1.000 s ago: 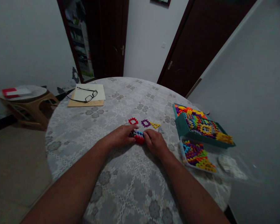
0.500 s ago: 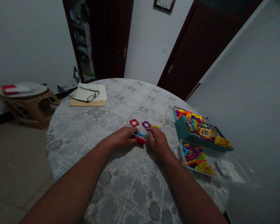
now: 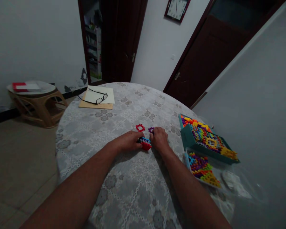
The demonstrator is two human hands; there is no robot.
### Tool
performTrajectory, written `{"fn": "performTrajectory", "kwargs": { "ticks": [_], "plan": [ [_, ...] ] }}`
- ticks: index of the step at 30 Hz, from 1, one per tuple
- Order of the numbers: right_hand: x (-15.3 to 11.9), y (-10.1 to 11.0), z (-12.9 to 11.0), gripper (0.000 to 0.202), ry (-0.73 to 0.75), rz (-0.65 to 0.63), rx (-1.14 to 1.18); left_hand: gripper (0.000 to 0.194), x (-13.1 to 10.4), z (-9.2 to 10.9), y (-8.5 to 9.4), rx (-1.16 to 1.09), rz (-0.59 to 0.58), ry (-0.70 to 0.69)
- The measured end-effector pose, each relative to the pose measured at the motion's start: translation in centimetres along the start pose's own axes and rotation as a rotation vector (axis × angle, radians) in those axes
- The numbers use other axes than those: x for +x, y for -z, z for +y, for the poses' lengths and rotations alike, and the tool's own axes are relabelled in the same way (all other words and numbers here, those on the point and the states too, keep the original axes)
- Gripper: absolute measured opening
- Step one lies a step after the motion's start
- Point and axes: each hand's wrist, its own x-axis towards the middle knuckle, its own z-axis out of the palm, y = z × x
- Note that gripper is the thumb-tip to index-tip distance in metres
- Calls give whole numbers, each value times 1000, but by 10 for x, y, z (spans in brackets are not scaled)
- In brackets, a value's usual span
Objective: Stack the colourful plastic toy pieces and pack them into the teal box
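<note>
My left hand [image 3: 131,141] is closed around a stack of toothed plastic building pieces [image 3: 146,144], with blue, white and red edges facing right. Just right of that stack, my right hand [image 3: 160,138] is bent down over the tabletop with its fingers curled together. Whatever lies under its fingertips is hidden. A purple toothed ring piece [image 3: 151,129] shows partly at the left side of my right hand. Farther left, a red toothed ring piece [image 3: 140,128] lies flat on the cloth, apart from both hands.
A patterned grey cloth covers the round table [image 3: 124,190]. At the right stand a green box [image 3: 189,136] and a clear plastic tub [image 3: 187,162], both with many coloured toothed pieces. Eyeglasses [image 3: 99,100] rest on papers [image 3: 109,93] at the far left. A stool [image 3: 41,105] stands beyond.
My right hand has moved forward over the spot where a yellow piece lay, which it now hides. My left hand keeps the stack. The camera view has shifted slightly.
</note>
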Motion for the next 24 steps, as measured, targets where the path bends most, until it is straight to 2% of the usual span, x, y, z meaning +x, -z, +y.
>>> {"fn": "performTrajectory", "kwargs": {
  "ticks": [2,5,7,10,12,15,19,24],
  "plan": [
    [-1,3,3,22,25,54,52,22,-1,2,0,1,8,-4],
    [-8,15,9,19,128,105,260,24,-1,2,0,-20,20,-25],
    [-17,26,13,18,199,51,430,25,-1,0,-1,-39,22,-40],
    [-33,40,15,21,214,-88,590,28,0,-3,-3,-33,25,-52],
    [-42,45,13,23,197,-154,621,27,0,-3,-3,-10,31,-45],
    [-51,46,10,25,199,-179,641,21,0,-1,-2,16,39,-6],
    [-51,44,9,26,215,-136,621,25,-1,1,0,27,37,7],
    [-47,40,7,29,236,-69,534,41,-1,0,0,15,36,-46]
  ]
}}
